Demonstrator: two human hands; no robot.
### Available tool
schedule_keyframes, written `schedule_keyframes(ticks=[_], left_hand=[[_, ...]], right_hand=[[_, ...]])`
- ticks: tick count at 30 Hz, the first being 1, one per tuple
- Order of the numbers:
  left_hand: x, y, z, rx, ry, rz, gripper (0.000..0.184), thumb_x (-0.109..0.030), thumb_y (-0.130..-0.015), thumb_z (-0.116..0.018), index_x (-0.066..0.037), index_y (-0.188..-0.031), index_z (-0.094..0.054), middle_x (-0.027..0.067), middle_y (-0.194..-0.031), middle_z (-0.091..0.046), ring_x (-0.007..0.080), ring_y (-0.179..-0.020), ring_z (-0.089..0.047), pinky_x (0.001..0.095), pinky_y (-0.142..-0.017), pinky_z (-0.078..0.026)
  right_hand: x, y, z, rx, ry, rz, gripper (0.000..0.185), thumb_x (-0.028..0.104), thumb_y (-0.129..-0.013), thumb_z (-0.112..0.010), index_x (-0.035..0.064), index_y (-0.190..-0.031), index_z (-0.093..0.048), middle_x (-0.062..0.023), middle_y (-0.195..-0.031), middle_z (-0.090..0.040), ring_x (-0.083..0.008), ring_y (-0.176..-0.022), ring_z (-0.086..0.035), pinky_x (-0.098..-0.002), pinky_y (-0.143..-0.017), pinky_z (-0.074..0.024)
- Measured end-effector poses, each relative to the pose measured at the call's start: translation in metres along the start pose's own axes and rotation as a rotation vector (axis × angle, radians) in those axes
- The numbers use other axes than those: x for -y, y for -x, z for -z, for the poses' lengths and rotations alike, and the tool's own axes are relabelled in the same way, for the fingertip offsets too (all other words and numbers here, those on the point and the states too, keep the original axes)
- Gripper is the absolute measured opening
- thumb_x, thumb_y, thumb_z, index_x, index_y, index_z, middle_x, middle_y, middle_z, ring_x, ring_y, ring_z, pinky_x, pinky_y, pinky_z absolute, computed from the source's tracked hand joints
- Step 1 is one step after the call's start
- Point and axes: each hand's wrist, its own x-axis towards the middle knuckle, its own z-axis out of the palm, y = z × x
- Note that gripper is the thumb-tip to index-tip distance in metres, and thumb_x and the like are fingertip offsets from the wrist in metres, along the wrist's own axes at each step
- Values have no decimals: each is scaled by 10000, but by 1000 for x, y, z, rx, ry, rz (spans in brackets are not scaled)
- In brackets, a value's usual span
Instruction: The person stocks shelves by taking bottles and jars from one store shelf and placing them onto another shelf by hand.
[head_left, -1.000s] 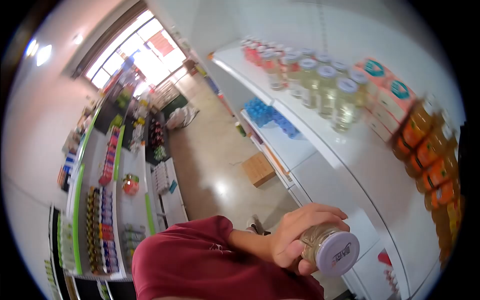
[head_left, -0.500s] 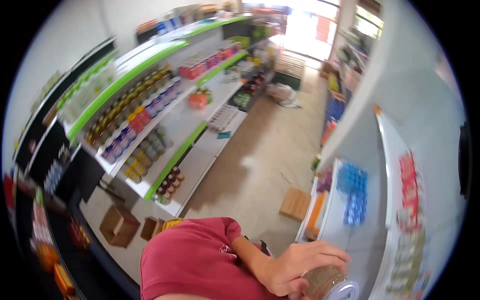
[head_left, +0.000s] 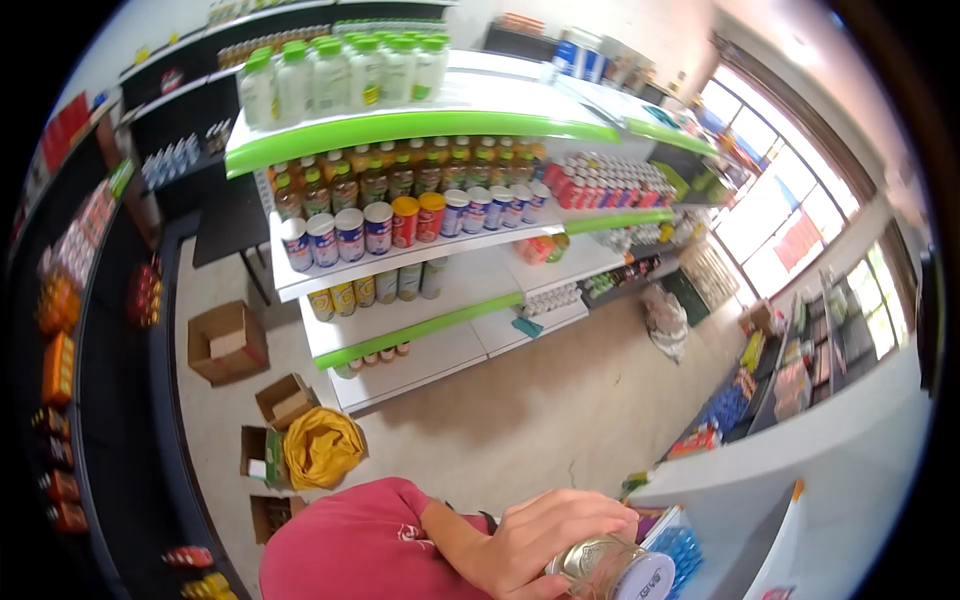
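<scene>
My left hand (head_left: pixel 565 530) is closed around a clear glass jar (head_left: pixel 590 562) near the bottom edge, right of the maroon shirt. The jar is tilted, its white lid (head_left: pixel 646 578) with dark print turned towards the lower right. Its contents look pale. My fingers lie over the top of the glass, and part of my thumb is hidden at the frame's lower edge. Just beyond the lid are blue bottles (head_left: pixel 682 555) on a white shelf. My right hand does not show.
A white shelf unit (head_left: pixel 400 345) with green edging holds bottles, cans and tubs. Open cardboard boxes (head_left: pixel 228 342) and a yellow sack (head_left: pixel 323 447) stand on the floor (head_left: pixel 500 420). Dark shelves run along the left. A curved white shelf wall (head_left: pixel 860 440) rises at the right.
The view has swung left, away from the shelf of jars and orange bottles, towards the green-edged shelves. The jar stays in my left hand, now lower in the view and partly cut off.
</scene>
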Motion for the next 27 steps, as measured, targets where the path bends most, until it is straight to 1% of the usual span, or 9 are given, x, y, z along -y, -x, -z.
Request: schedule_keyframes(ticks=[3, 6, 9, 12, 15, 18, 22, 25, 27], left_hand=[[28, -17, 8, -45, -162, -15, 357, -199, -911, -684, 46, -1164, -627, 184, -1082, -706, 332, -984, -695, 408, -878, -544], [51, -40, 9, -73, -224, 46, 349, -215, -921, -657, 41, -1157, -629, 187, -1093, -704, 333, -983, -697, 412, -867, -548], [98, -64, 1, -130, -250, -37, 326, -218, -936, -614, 32, -1145, -630, 181, -1078, -705, 341, -958, -698, 410, -855, -551], [118, -86, -13, -62, -335, 162, 360, -268, -963, -551, 5, -1180, -643, 132, -1120, -712, 297, -1039, -677, 403, -930, -519], [200, -101, -27, 30, -257, -25, 555, -399, -999, -414, 53, -1299, -533, 207, -1265, -619, 385, -1151, -607, 428, -964, -491], [241, -143, -44, 102, -331, -46, 552, -388, -976, -466, 44, -1312, -538, 205, -1276, -622, 380, -1153, -612, 424, -953, -494], [307, -179, -72, 133, -301, -102, 574, -415, -972, -473, 40, -1315, -537, 208, -1255, -632, 393, -1134, -620, 437, -944, -499], [349, -203, -76, 97, -271, -90, 594, -437, -985, -448, 52, -1312, -532, 227, -1264, -619, 408, -1141, -615, 456, -960, -493], [372, -225, -63, -22, -298, -115, 594, -437, -991, -433, 46, -1323, -528, 242, -1263, -610, 419, -1140, -612, 467, -971, -485]], right_hand=[[-11, -36, -25, 90, -1, -11, 467, 365, -925, -624, 1, -1211, -563, -113, -1143, -625, -205, -1043, -595, -366, -923, -470], [-28, -73, -52, 159, -21, -39, 459, 369, -935, -615, 3, -1209, -567, -109, -1144, -625, -201, -1042, -594, -361, -920, -470], [-49, -111, -75, 220, -51, -58, 452, 372, -945, -607, 5, -1207, -572, -105, -1146, -626, -197, -1041, -593, -356, -916, -470], [-77, -151, -102, 303, -96, -85, 445, 375, -956, -599, 7, -1204, -576, -101, -1147, -626, -194, -1040, -593, -352, -913, -470], [-91, -201, -131, 397, -148, -91, 439, 378, -966, -591, 8, -1202, -581, -97, -1149, -627, -190, -1038, -592, -347, -910, -470], [-96, -245, -155, 464, -192, -117, 434, 382, -976, -583, 10, -1200, -585, -93, -1150, -627, -186, -1037, -592, -343, -907, -470], [-110, -292, -193, 606, -295, -133, 427, 386, -989, -572, 13, -1197, -591, -88, -1152, -627, -180, -1036, -591, -337, -902, -470], [-109, -322, -230, 692, -371, -127, 424, 389, -1000, -563, 15, -1195, -595, -84, -1153, -628, -176, -1034, -590, -332, -899, -470], [-98, -340, -261, 756, -421, -72, 421, 391, -1006, -558, 16, -1193, -598, -82, -1154, -628, -174, -1034, -590, -329, -897, -470]])
